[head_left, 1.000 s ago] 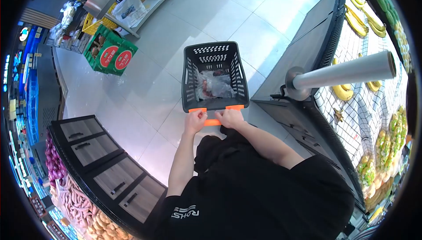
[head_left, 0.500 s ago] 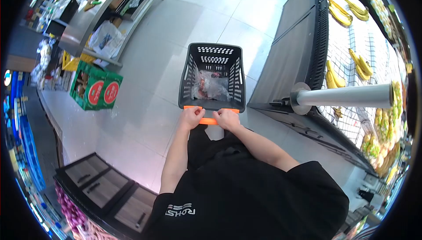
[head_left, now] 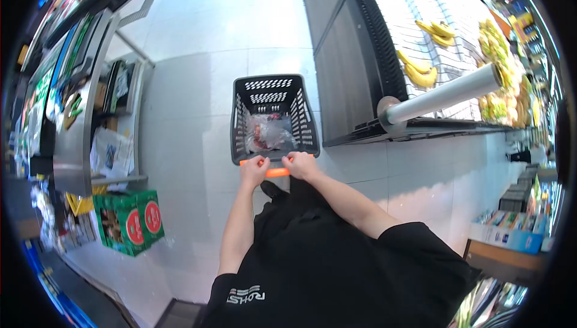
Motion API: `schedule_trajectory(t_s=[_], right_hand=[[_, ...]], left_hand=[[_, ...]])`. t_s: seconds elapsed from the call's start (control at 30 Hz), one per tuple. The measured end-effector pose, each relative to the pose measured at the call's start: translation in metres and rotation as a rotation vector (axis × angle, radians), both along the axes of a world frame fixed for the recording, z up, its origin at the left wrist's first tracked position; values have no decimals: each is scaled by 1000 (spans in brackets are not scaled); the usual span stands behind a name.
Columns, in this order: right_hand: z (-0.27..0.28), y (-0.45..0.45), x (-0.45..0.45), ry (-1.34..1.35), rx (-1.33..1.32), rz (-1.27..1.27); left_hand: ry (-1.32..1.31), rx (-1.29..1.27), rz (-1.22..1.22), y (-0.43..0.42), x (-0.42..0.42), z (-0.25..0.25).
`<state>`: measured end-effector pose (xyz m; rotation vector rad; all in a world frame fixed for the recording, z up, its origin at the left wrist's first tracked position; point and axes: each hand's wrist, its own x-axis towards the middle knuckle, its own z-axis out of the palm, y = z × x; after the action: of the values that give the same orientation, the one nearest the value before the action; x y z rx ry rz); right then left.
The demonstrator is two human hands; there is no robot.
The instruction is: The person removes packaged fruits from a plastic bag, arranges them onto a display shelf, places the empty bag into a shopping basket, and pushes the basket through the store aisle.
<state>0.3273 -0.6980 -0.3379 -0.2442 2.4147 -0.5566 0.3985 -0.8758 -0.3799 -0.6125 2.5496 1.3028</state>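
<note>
Both fists are closed round the orange handle (head_left: 277,172) of a black perforated basket (head_left: 239,112). My left hand (head_left: 254,170) grips its left part, and my right hand (head_left: 301,165) grips the right part. Inside the basket lies a clear plastic bag (head_left: 270,133) with dark red items in it; what they are I cannot make out. The basket stands upright in front of me, just above or on the grey tiled floor.
A dark display stand (head_left: 342,57) with bananas (head_left: 421,74) and a grey post (head_left: 445,97) rises at the right. Green cartons (head_left: 133,223) sit on the floor at the left, below a metal table (head_left: 78,142). A blue-white box (head_left: 508,232) is at the lower right.
The view has turned right: the banana stand has swung up and left, the green cartons have shifted down, and the onion cabinet has left view. Both hands still hold the basket handle.
</note>
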Motion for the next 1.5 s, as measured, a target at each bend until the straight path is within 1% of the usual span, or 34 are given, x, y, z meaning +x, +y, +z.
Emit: schedule_trajectory(t_s=[0.13, 0.3, 0.33, 0.4, 0.47, 0.77, 0.87, 0.97, 1.03, 1.17, 1.2, 1.33, 1.5], right_hand=[[-9, -11, -10, 93, -8, -59], [-8, -24, -32, 80, -10, -150], [-9, -27, -39, 86, -7, -151], [-7, -28, -56, 14, -6, -156], [-2, -36, -73, 20, -4, -167], [-12, -61, -181, 39, -14, -209], [-17, -70, -222, 36, -26, -210], [-19, -74, -263, 16, -23, -197], [-23, -76, -286, -16, -19, -188], [-37, -80, -325, 34, -18, -192], [-36, -84, -335, 65, -21, -204], [-35, -89, -371, 34, -28, -236], [-39, -97, -420, 13, -1, -216]], left_hand=[[1, 9, -48, -16, -19, -2], [-13, -5, -82, -30, -48, -8], [-2, -7, -94, -33, -55, -9], [-20, 6, -99, -35, -72, -13], [-20, -3, -130, -44, -92, -13], [8, 46, -137, -72, -208, -20], [33, 4, -152, -81, -247, -30], [2, 1, -155, -87, -290, -32], [-2, 0, -158, -89, -311, -35], [29, 7, -152, -93, -354, -37], [28, 11, -152, -96, -365, -36], [44, 58, -146, -101, -400, -42], [21, 51, -172, -110, -447, -51]])
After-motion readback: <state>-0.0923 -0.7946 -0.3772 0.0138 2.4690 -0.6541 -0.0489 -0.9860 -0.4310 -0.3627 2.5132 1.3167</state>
